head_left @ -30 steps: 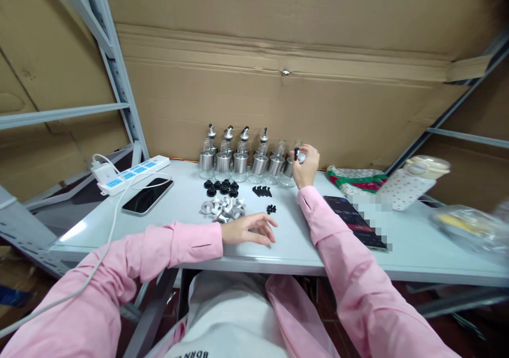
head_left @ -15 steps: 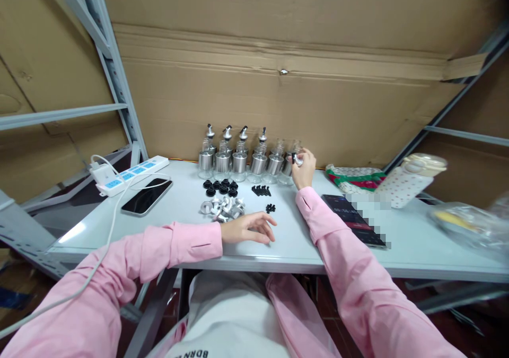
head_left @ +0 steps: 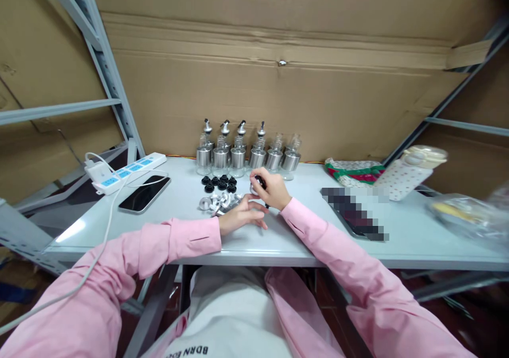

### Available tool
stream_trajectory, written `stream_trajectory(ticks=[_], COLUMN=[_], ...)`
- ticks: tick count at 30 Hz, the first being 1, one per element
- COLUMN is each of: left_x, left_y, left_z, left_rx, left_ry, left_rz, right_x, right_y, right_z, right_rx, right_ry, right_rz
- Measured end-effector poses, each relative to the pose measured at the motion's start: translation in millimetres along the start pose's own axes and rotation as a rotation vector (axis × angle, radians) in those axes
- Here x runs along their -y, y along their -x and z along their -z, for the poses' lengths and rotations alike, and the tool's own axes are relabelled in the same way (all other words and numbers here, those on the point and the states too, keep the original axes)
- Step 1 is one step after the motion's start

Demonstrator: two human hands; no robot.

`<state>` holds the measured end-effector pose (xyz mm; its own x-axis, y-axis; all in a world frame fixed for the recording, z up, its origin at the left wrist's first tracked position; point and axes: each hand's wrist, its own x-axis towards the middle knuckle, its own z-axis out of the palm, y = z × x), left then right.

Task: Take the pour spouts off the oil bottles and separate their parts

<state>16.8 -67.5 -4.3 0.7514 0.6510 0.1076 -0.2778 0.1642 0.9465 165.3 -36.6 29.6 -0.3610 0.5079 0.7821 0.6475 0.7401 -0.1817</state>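
1. My right hand (head_left: pixel 274 189) has a small black-and-silver piece (head_left: pixel 260 182) pinched above the counter (head_left: pixel 302 225), partly covered by my grip.
2. Left hand (head_left: pixel 242 217) is just kinda loose, half curled, right by a pile of silver parts (head_left: pixel 218 204).
3. Black stoppers (head_left: pixel 209 187) sit behind that pile.
4. Glass-and-metal bottles (head_left: pixel 238 159) along the back, four spouts (head_left: pixel 241 128) poking up.
5. Far left: phone (head_left: pixel 143 194), power strip (head_left: pixel 133 172).

Glass bottles (head_left: pixel 237 159) with satiny metal bands (head_left: pixel 274 159), smooth glossy tabletop (head_left: pixel 306 184), matt cardboard (head_left: pixel 254 90), stoppers (head_left: pixel 221 185) perhaps rubber.
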Motion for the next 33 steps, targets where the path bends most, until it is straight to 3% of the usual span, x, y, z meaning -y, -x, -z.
stream_trajectory(ticks=[4, 9, 15, 23, 27, 33], left_x=[-2, -2, -3, -10, -7, -7], left_y=[-1, -2, -1, 0, -2, -3], left_z=[-1.7, 0.1, 6.7, 4.4, 1.4, -1.1], left_rx=[-0.095, -0.032, 0.051, 0.016, -0.047, -0.027], left_ry=[0.013, -0.031, 0.121, 0.145, 0.103, 0.035], left_rz=[-0.001, 0.043, 0.037, 0.101, 0.090, 0.097], right_x=[18, 19, 6, -5, -6, -4], right_y=[8, 11, 6, 3, 5, 4], right_z=[-3, 1, 6, 4, 2, 4], right_rx=[0.033, 0.057, 0.080, 0.055, 0.054, 0.060], right_ry=[-0.107, -0.169, -0.159, 0.047, 0.163, 0.185], right_rz=[0.027, 0.100, 0.198, 0.370, 0.398, 0.440])
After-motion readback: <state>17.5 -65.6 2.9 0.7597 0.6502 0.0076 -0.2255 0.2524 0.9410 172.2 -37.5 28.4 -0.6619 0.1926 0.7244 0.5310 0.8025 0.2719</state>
